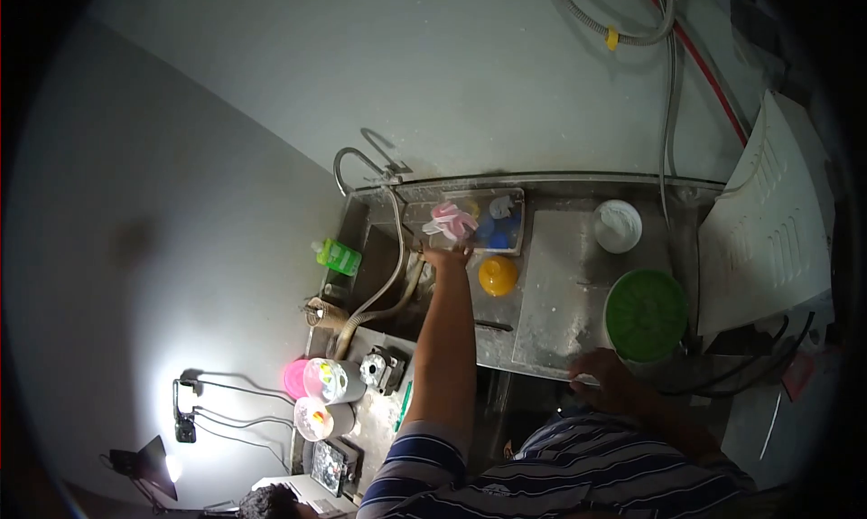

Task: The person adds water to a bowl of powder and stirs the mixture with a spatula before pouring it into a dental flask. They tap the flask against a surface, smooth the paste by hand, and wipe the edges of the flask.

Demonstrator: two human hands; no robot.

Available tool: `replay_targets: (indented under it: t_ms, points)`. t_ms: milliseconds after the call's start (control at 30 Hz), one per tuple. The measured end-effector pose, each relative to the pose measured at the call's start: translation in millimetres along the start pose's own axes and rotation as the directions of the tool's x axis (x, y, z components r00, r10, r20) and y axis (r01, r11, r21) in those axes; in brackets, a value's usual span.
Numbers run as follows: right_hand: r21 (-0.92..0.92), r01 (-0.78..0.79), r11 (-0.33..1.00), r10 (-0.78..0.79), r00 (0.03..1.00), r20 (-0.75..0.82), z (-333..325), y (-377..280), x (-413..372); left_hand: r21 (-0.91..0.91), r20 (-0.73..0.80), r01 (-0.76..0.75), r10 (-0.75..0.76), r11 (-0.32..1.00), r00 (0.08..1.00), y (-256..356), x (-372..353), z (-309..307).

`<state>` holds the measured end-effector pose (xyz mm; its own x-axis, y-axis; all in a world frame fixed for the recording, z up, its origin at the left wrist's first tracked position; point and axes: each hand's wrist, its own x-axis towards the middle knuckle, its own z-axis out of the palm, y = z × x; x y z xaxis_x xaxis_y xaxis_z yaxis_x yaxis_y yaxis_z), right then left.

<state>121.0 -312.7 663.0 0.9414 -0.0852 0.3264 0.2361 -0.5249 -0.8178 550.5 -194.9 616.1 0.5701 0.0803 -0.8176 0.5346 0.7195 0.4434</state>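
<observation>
Navy stripes cover the sleeve nearest the camera. The right hand is at the front edge of the steel counter, its grip unclear. Farther in, an orange bowl rests near the left hand, which reaches to a pink-and-white cloth beside a clear tray; whether it grasps the cloth cannot be told.

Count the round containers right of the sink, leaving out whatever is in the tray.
3: an orange one beside the tray, a white bowl near the wall, and a green one below it. Others may be hidden.
</observation>
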Motion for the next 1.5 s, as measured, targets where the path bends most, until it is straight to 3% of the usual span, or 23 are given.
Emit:
replay_targets:
  t_ms: [33, 67, 100, 167, 233, 300, 333, 400, 467, 533, 567, 600, 700, 733, 800, 867, 900, 967, 1100, 1167, 1400, 1500]
  points:
    - [0.005, 0.001, 1.0, -0.002, 0.998, 0.06, -3.9, -0.6, 2.1, -0.113, 0.547, -0.169, 0.204, 0.979, 0.812, -3.2, 73.1, -27.2]
    - [0.009, 0.002, 1.0, -0.003, 0.992, 0.124, -8.6, -1.5, 4.5, -0.115, 0.163, -0.385, 0.4, 0.916, 0.902, -6.4, 111.5, -36.1]
    - [0.003, -0.045, 0.999, 0.044, 0.986, 0.162, -13.0, -6.5, 7.7, 0.443, 0.025, -0.531, 0.582, 0.722, 0.813, -21.2, 64.2, -51.9]
    - [0.066, -0.101, 0.993, 0.084, 0.972, 0.221, -14.9, -1.3, 10.5, 0.121, -0.091, -0.57, 0.581, 0.813, 0.809, -42.4, 49.3, -81.3]
    - [0.126, -0.161, 0.979, 0.12, 0.952, 0.283, -14.7, -0.1, 14.6, 0.15, 0.088, -0.542, 0.535, 0.827, 0.84, -54.8, 19.5, -121.7]
    - [0.172, -0.182, 0.968, 0.114, 0.931, 0.348, -15.1, -3.1, 22.3, 0.074, 0.127, -0.505, 0.494, 0.86, 0.86, -69.9, 18.3, -168.4]
    - [0.172, -0.186, 0.967, 0.116, 0.928, 0.353, -14.9, -3.4, 25.8, 0.134, 0.114, -0.497, 0.485, 0.857, 0.867, -72.5, 9.5, -187.5]
    - [0.11, -0.038, 0.993, -0.003, 0.937, 0.35, -14.6, -5.1, 32.1, 0.2, 0.093, -0.476, 0.468, 0.856, 0.879, -77.8, -1.7, -223.8]
    - [0.116, -0.112, 0.987, 0.056, 0.912, 0.406, -19.4, -9.9, 39.6, 0.311, 0.062, -0.391, 0.392, 0.866, 0.918, -79.5, -5.3, -257.2]
    - [0.124, -0.054, 0.991, 0.002, 0.923, 0.384, -21.2, -6.2, 40.3, 0.332, 0.043, -0.358, 0.365, 0.873, 0.93, -79.4, -21.6, -273.1]
    - [0.087, -0.104, 0.991, 0.056, 0.9, 0.433, -31.2, -7.8, 43.5, 0.323, 0.062, -0.355, 0.355, 0.877, 0.933, -78.0, -26.1, -279.3]
    - [0.09, -0.066, 0.994, 0.033, 0.943, 0.332, -40.8, -9.1, 43.4, 0.32, 0.082, -0.345, 0.337, 0.882, 0.938, -78.0, -30.2, -284.5]
    - [0.089, -0.271, 0.958, 0.275, 0.961, -0.025, -77.7, -0.4, 37.8, 0.394, 0.255, -0.4, 0.319, 0.828, 0.913, -81.1, -41.7, -288.9]
    - [-0.082, -0.233, 0.969, 0.208, 0.947, -0.244, -87.7, 8.9, 31.5, 0.449, 0.269, -0.413, 0.321, 0.792, 0.908, -85.4, -40.8, -288.8]
    - [-0.182, -0.335, 0.925, 0.259, 0.902, -0.344, -111.5, 25.8, 12.7, 0.52, 0.333, -0.411, 0.265, 0.749, 0.905, -94.6, -67.1, -270.6]
    - [-0.505, -0.485, 0.714, 0.182, 0.825, -0.535, -123.1, 41.2, -3.7, 0.569, 0.491, -0.459, 0.166, 0.683, 0.855, -117.1, -77.3, -258.5]
    - [-0.503, -0.475, 0.722, 0.177, 0.83, -0.53, -122.5, 49.8, -10.3, 0.581, 0.53, -0.465, 0.123, 0.668, 0.839, -124.2, -80.7, -253.3]
    - [-0.347, -0.646, 0.68, 0.461, 0.745, -0.482, -117.9, 65.4, -21.2, 0.626, 0.629, -0.5, -0.01, 0.598, 0.777, -138.6, -98.6, -237.3]
    - [-0.262, -0.681, 0.684, 0.539, 0.714, -0.447, -114.8, 68.2, -30.9, 0.671, 0.701, -0.547, -0.186, 0.501, 0.688, -163.4, -140.7, -199.9]
    - [-0.261, -0.667, 0.698, 0.523, 0.724, -0.45, -116.9, 61.9, -32.4, 0.659, 0.748, -0.582, -0.336, 0.476, 0.572, -174.9, -153.9, -186.7]
    - [-0.181, -0.691, 0.7, 0.565, 0.691, -0.451, -123.5, 63.9, -38.3, 0.632, 0.773, -0.638, -0.42, 0.44, 0.475, -192.8, -173.6, -175.9]
    - [-0.184, -0.707, 0.683, 0.589, 0.682, -0.434, -124.8, 56.2, -31.4, 0.658, 0.751, -0.634, -0.405, 0.405, 0.521, -192.7, -170.2, -186.8]
